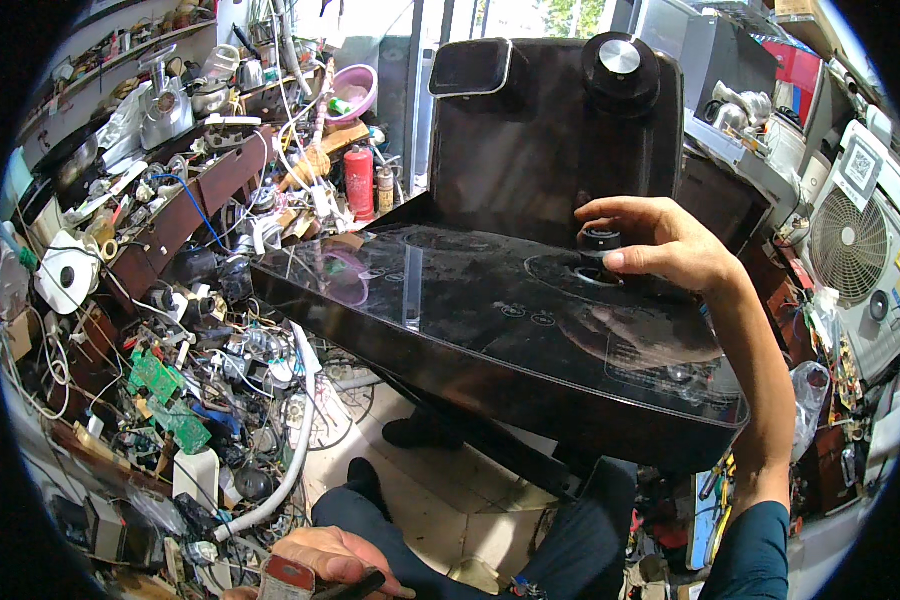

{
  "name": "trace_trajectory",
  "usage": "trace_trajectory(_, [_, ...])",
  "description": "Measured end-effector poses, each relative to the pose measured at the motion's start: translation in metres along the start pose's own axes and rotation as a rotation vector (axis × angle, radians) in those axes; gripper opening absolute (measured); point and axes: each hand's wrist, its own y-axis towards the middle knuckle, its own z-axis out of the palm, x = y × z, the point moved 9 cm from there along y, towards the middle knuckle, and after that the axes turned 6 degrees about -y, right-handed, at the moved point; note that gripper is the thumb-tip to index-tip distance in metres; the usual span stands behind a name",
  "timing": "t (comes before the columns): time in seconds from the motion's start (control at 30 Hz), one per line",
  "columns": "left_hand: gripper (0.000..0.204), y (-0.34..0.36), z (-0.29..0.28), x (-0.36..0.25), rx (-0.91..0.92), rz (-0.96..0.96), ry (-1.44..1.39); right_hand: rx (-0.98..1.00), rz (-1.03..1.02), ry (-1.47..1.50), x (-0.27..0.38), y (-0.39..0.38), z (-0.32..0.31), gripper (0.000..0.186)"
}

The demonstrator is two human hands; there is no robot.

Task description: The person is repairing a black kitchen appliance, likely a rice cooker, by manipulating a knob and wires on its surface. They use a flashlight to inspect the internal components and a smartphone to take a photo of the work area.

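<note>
A large black appliance with a glossy top panel (450, 290) lies tilted across my lap. My right hand (670, 240) reaches over its right side, thumb and fingers closed round a small black round cap (600, 240). The cap sits at a round opening in the panel, inside a marked circle. Low in the view, my left hand (335, 555) is closed on a dark-handled tool (288, 573) with a worn reddish, grey-edged end. The tool's kind is hard to tell. Behind the panel stands an upright black part (550, 150) bearing a large silver-centred knob (621, 57).
Heaps of cables, small parts and green circuit boards (155, 377) crowd the left, beside a white hose (305, 430). A red fire extinguisher (359, 184) and a pink basin (353, 92) stand behind. At right is a white fan unit (855, 240).
</note>
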Motion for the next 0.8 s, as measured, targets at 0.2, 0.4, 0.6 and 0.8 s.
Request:
trace_trajectory(0.2, [0.040,-0.021,-0.028,0.006,-0.216,0.258,-0.320,-0.089,-0.060,-0.223,0.008,0.005,-0.005,0.054])
trace_trajectory(0.4, [0.032,-0.007,-0.012,0.019,-0.048,-0.157,-0.437,-0.150,-0.054,-0.406,-0.001,0.014,-0.014,0.046])
trace_trajectory(0.6, [0.033,-0.025,-0.029,0.032,0.110,-0.645,-0.717,-0.139,0.081,-0.248,-0.022,0.017,-0.017,0.050])
trace_trajectory(0.8, [0.036,-0.033,-0.024,0.029,0.263,-0.311,-1.091,-0.140,0.107,-0.215,-0.024,0.019,-0.018,0.049])
